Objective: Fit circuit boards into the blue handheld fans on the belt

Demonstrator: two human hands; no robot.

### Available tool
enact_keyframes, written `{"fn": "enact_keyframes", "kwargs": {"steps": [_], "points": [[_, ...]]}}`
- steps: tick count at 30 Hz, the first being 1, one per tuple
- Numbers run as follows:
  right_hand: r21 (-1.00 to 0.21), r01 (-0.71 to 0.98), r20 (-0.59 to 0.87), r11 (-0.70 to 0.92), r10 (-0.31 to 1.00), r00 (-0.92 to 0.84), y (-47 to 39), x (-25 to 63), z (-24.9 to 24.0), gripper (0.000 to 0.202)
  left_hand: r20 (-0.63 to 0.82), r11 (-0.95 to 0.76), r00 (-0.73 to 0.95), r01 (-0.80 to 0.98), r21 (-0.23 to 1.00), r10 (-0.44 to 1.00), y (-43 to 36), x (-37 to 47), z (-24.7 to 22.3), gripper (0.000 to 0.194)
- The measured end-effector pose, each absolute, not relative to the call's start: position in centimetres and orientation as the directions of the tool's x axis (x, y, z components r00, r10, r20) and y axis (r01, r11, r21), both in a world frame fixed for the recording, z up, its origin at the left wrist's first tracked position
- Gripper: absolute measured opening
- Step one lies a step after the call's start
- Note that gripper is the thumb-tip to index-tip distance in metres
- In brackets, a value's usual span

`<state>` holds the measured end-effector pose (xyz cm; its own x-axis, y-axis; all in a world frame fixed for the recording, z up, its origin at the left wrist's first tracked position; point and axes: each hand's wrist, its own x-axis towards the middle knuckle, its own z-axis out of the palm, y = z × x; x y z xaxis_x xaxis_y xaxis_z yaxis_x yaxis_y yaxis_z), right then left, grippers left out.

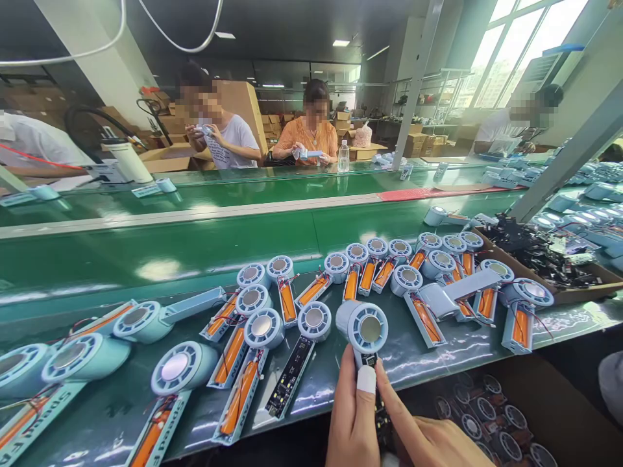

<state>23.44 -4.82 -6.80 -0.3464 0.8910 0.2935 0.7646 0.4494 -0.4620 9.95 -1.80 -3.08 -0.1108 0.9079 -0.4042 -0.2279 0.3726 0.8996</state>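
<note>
A light-blue handheld fan (368,327) is held up at the table's front edge, round head upward. My left hand (353,415) is closed around its handle, the thumb, with a white cover on its tip, lying over the black circuit board (380,421) set in the handle. From the right, my right hand (428,438) grips the same handle, its index finger along the side; its other fingers are partly hidden. Just left lies another fan (314,321) with a black board in its handle. Around it lie several fans (263,329) showing orange batteries (242,397) and thin wires.
A cardboard box of black circuit boards (545,256) stands at the right. Below the table edge, an open box holds several round fan parts (487,408). Beyond runs a green conveyor belt (233,243); several people sit across it, near a plastic bottle (343,157). A metal post (559,146) rises at right.
</note>
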Motion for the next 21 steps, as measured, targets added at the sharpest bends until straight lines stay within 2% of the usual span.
{"fn": "enact_keyframes", "kwargs": {"steps": [3, 5, 8, 10, 12, 14, 17, 21], "points": [[-0.516, 0.702, 0.296, 0.490, 0.872, -0.391, -3.8, 24.3, -7.5, 0.091, -0.387, 0.353, -0.114, -0.238, 0.905, 0.915, -1.5, 9.4, -2.5, 0.052], [-0.627, 0.645, 0.232, 0.438, 0.895, -0.382, -3.4, 24.6, -7.3, 0.088, -0.409, 0.375, -0.121, -0.234, 0.897, 0.904, -1.4, 9.2, -2.5, 0.052], [-0.865, 0.456, 0.066, 0.207, 0.950, -0.304, -3.5, 24.1, -6.4, 0.084, -0.484, 0.452, -0.072, -0.262, 0.853, 0.872, -1.4, 9.1, -2.7, 0.059], [-0.964, 0.262, -0.032, 0.035, 0.969, -0.247, -3.9, 23.4, -5.9, 0.086, -0.528, 0.503, -0.010, -0.288, 0.815, 0.849, -1.4, 9.2, -2.9, 0.067], [-0.992, 0.096, -0.104, -0.085, 0.971, -0.214, -4.3, 22.7, -5.6, 0.094, -0.536, 0.519, 0.017, -0.275, 0.809, 0.844, -1.6, 9.3, -3.0, 0.067], [-0.987, -0.004, -0.155, -0.158, 0.969, -0.192, -4.7, 22.0, -5.4, 0.101, -0.514, 0.502, -0.010, -0.197, 0.842, 0.858, -1.7, 9.5, -3.1, 0.059], [-0.972, -0.081, -0.205, -0.221, 0.964, -0.171, -5.0, 21.5, -5.2, 0.106, -0.470, 0.469, -0.067, -0.031, 0.883, 0.880, -1.9, 9.9, -3.3, 0.049], [-0.948, -0.126, -0.271, -0.292, 0.949, -0.158, -5.3, 21.6, -5.0, 0.102, -0.383, 0.385, -0.046, 0.164, 0.908, 0.923, -1.6, 9.9, -3.6, 0.052]]}}
